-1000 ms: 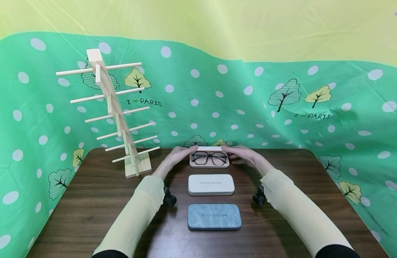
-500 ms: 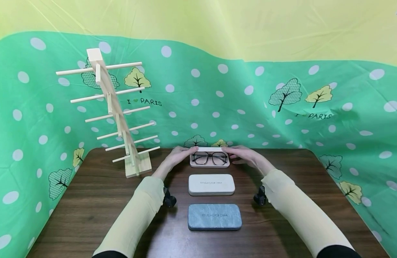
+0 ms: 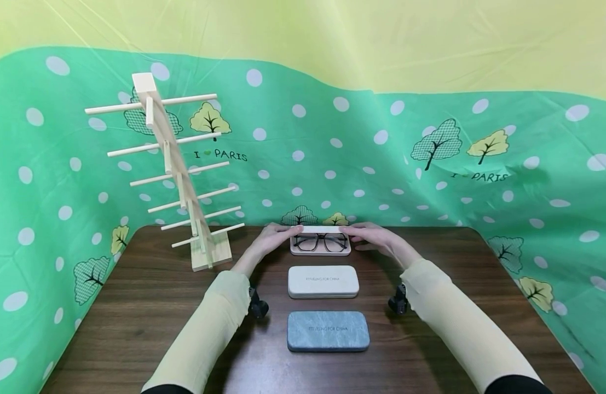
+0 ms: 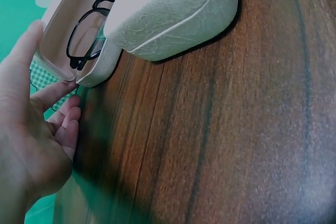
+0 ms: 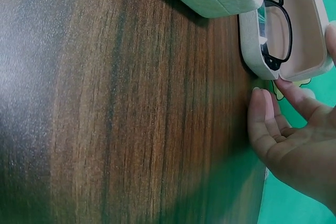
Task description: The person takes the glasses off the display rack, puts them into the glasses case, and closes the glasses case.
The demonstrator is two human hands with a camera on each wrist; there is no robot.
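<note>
At the back of the table stands an open pale glasses case [image 3: 318, 252], its raised lid tilted forward over a pair of black-framed glasses [image 4: 72, 56]. My left hand [image 3: 270, 239] holds the lid's left end, thumb on the rim and index finger by the hinge corner. At the opposite end, my right hand [image 3: 376, 238] has the same hold, its thumb partly cut off in the right wrist view. The other fingers of both hands bend loosely beside the case. A closed white glasses case [image 3: 323, 282] lies just in front.
Nearer me lies a closed blue glasses case [image 3: 328, 331], in line with the others. A wooden display stand [image 3: 177, 169] with several pegs rises at the back left of the dark wooden table [image 3: 445, 284]. Behind hangs a green and yellow patterned cloth [image 3: 362, 142].
The lid has tipped slightly forward and down under both thumbs, covering the top of the glasses in the head view. The other cases and the stand have stayed put.
</note>
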